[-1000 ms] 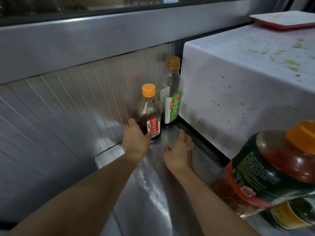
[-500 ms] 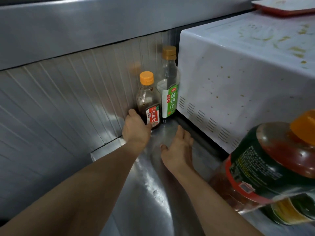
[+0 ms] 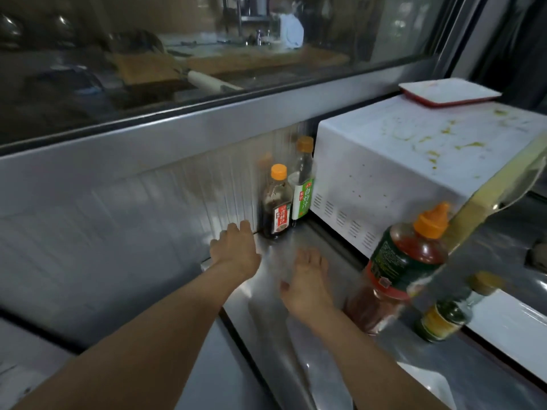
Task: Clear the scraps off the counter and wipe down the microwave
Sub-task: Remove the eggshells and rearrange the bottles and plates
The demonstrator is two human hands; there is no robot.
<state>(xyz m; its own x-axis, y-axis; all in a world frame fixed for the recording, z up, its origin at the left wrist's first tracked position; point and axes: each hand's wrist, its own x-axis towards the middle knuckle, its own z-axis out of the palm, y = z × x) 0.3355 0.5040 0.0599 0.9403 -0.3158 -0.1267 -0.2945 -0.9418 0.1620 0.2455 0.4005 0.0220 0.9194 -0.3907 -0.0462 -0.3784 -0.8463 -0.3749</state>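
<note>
A white microwave (image 3: 384, 161) stands at the right, its top and side spotted with yellowish stains. A dark sauce bottle (image 3: 276, 202) with an orange cap stands in the corner beside a green-labelled bottle (image 3: 303, 184). My left hand (image 3: 233, 250) hovers just left of the dark bottle, fingers apart, holding nothing. My right hand (image 3: 306, 279) lies flat and open on the steel counter (image 3: 310, 365), in front of the bottles. No scraps show on the counter.
A large oil bottle (image 3: 399, 267) with an orange cap stands close at the right, a small dark bottle (image 3: 444, 318) behind it. A red-rimmed white tray (image 3: 450, 91) sits on the microwave. A ribbed steel wall (image 3: 118, 220) and a glass window (image 3: 177, 54) lie behind.
My left hand has come off the dark bottle and slid slightly left. My right hand drew back a little. The camera has pulled back and tilted up.
</note>
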